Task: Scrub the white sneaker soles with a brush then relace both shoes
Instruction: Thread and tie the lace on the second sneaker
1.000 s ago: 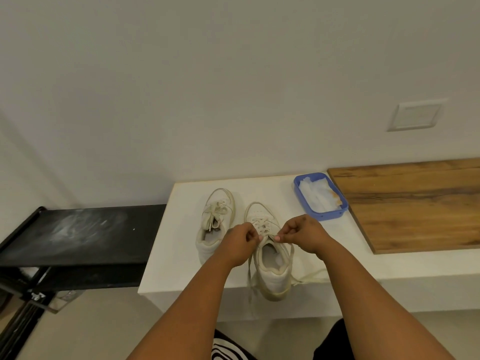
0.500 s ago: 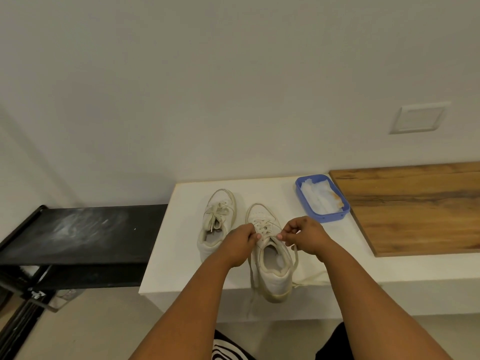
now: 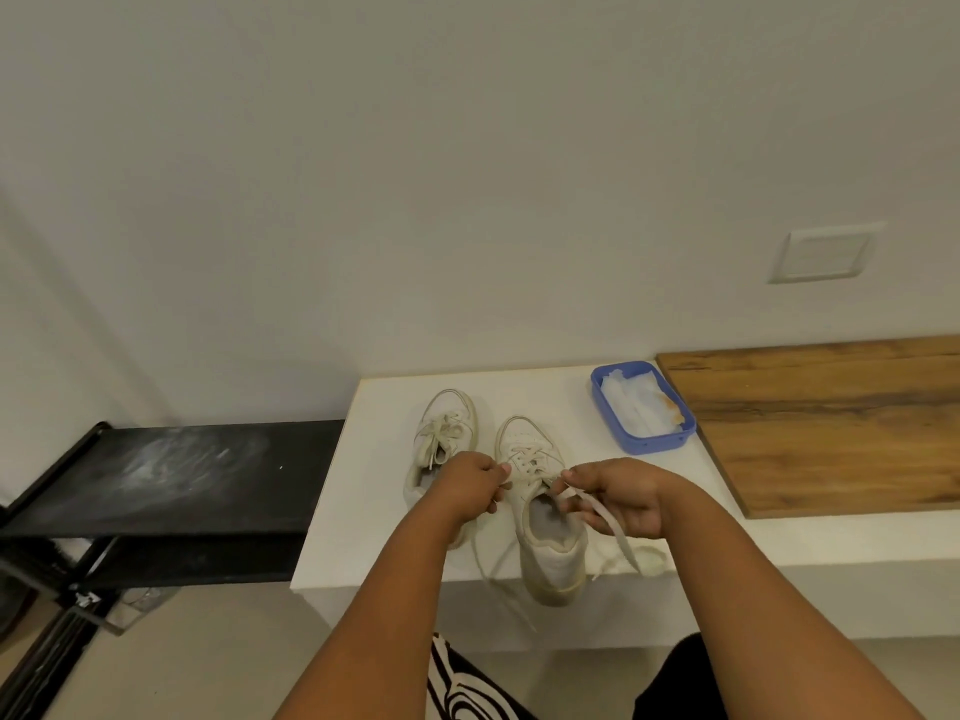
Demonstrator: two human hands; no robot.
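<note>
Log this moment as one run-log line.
phase: relacing | left hand: pinches lace | right hand: holds lace end | right sneaker: being laced | left sneaker: untouched, laced

The left hand (image 3: 470, 485) covers the heel end of the far sneaker (image 3: 444, 433), and its fingertips are hidden against the lace. The wooden board (image 3: 831, 423) runs off the right edge. Whatever lies in the blue tray (image 3: 644, 444) is too blurred to identify. Both forearms are cut by the bottom edge
</note>
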